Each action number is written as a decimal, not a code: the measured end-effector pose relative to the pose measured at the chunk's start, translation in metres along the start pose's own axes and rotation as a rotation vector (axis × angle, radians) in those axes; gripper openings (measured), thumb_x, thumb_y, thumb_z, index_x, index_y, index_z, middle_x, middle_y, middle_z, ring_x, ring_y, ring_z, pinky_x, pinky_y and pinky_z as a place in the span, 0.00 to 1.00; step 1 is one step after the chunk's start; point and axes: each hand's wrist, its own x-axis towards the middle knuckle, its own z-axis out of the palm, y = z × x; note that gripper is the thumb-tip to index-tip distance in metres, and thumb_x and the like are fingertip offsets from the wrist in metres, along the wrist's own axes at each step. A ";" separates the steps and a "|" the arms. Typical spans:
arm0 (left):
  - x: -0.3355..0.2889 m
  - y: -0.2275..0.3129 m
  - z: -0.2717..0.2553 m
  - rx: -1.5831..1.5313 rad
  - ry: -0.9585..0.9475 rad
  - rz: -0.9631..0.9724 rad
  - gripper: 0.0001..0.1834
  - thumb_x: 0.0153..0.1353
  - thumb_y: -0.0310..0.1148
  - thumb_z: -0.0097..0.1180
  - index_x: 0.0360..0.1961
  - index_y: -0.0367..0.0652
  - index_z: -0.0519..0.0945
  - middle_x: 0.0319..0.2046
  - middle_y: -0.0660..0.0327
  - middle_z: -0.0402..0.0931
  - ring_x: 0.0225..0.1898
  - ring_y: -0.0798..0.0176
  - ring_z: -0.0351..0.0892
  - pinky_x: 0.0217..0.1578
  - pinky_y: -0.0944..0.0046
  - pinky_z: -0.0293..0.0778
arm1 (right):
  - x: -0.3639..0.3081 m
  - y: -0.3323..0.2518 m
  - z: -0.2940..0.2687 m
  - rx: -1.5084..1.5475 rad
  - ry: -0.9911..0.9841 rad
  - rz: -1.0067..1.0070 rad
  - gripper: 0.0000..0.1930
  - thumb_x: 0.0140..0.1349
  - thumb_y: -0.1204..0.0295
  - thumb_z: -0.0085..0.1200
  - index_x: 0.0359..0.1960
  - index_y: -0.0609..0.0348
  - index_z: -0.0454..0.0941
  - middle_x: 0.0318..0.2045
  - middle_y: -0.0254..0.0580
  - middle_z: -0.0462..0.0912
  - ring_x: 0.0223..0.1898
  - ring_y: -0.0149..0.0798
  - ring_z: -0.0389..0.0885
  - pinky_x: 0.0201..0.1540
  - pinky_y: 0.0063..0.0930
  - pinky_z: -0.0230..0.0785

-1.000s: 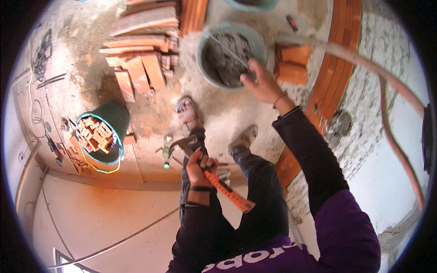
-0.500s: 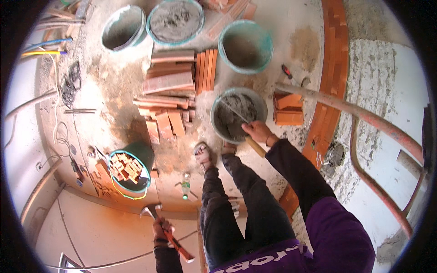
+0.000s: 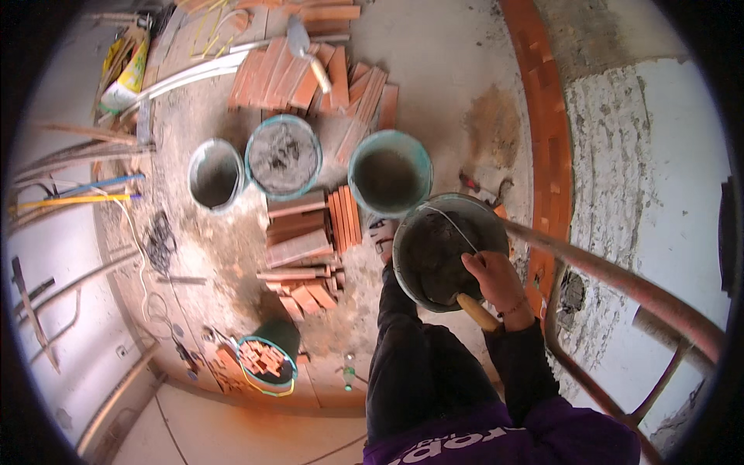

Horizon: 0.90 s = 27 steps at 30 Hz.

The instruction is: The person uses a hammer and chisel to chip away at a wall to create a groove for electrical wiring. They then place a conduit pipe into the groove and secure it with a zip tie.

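Observation:
My right hand is closed around the thin wire handle of a grey bucket, which hangs before my right leg. Dark wet mortar fills part of this bucket. The wooden handle of a tool leans out over the bucket's near rim, just below my right hand; its other end is hidden inside. My left hand is outside the picture.
Three tubs stand ahead: a mortar-filled tub, a greenish tub and a smaller bucket. Stacked brick tiles lie left of my legs. A red pipe rail runs along the right. A trowel rests on farther tiles.
The mortar bucket has come up closer to me and to the right, hanging from my right hand. My left hand, which held a hammer, has left the picture. My view has shifted forward.

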 end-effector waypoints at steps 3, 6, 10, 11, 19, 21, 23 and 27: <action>-0.011 0.115 -0.012 -0.006 0.086 0.130 0.19 0.55 0.46 0.56 0.38 0.39 0.79 0.29 0.51 0.78 0.37 0.52 0.77 0.43 0.50 0.70 | 0.025 -0.010 -0.036 0.059 0.116 0.000 0.25 0.60 0.52 0.51 0.19 0.66 0.73 0.14 0.47 0.69 0.19 0.42 0.69 0.25 0.39 0.60; -0.025 0.238 -0.026 -0.051 0.151 0.276 0.19 0.55 0.46 0.56 0.37 0.39 0.79 0.28 0.51 0.78 0.36 0.52 0.77 0.41 0.51 0.70 | 0.070 -0.021 -0.072 0.137 0.281 -0.033 0.23 0.59 0.55 0.52 0.18 0.65 0.71 0.14 0.47 0.67 0.18 0.41 0.67 0.25 0.37 0.59; -0.057 0.385 -0.038 -0.027 0.187 0.434 0.19 0.54 0.46 0.57 0.36 0.40 0.79 0.27 0.51 0.78 0.34 0.52 0.77 0.39 0.51 0.70 | 0.131 -0.046 -0.132 0.250 0.398 0.041 0.22 0.59 0.57 0.53 0.19 0.64 0.70 0.13 0.44 0.67 0.18 0.37 0.64 0.24 0.35 0.58; -0.065 0.417 -0.037 -0.011 0.190 0.469 0.19 0.54 0.46 0.57 0.36 0.40 0.79 0.27 0.52 0.78 0.34 0.52 0.77 0.39 0.51 0.71 | 0.149 -0.052 -0.147 0.283 0.420 0.062 0.21 0.59 0.57 0.53 0.19 0.64 0.70 0.13 0.43 0.67 0.18 0.37 0.63 0.23 0.35 0.58; -0.137 0.619 -0.021 0.279 0.235 0.591 0.19 0.53 0.47 0.57 0.33 0.40 0.80 0.24 0.53 0.77 0.31 0.53 0.78 0.35 0.52 0.72 | 0.290 -0.037 -0.221 0.345 0.455 0.081 0.23 0.58 0.55 0.53 0.18 0.65 0.70 0.14 0.46 0.68 0.18 0.41 0.66 0.25 0.38 0.59; -0.156 0.664 -0.014 0.384 0.266 0.574 0.19 0.53 0.47 0.57 0.33 0.40 0.80 0.24 0.53 0.77 0.30 0.53 0.78 0.34 0.52 0.72 | 0.339 -0.027 -0.228 0.346 0.436 0.084 0.23 0.58 0.55 0.53 0.18 0.65 0.70 0.15 0.47 0.69 0.19 0.45 0.69 0.25 0.40 0.59; -0.176 0.700 -0.012 0.498 0.289 0.538 0.19 0.53 0.47 0.57 0.32 0.40 0.80 0.23 0.53 0.77 0.29 0.53 0.78 0.33 0.53 0.72 | 0.382 -0.014 -0.232 0.342 0.446 0.112 0.23 0.57 0.55 0.54 0.19 0.65 0.72 0.18 0.52 0.73 0.23 0.53 0.73 0.28 0.42 0.62; -0.222 0.749 -0.016 0.665 0.350 0.466 0.19 0.52 0.47 0.58 0.31 0.40 0.80 0.22 0.54 0.77 0.27 0.53 0.78 0.31 0.53 0.73 | 0.453 0.016 -0.252 0.255 0.513 0.162 0.23 0.58 0.55 0.53 0.20 0.66 0.73 0.18 0.55 0.74 0.25 0.56 0.75 0.28 0.43 0.63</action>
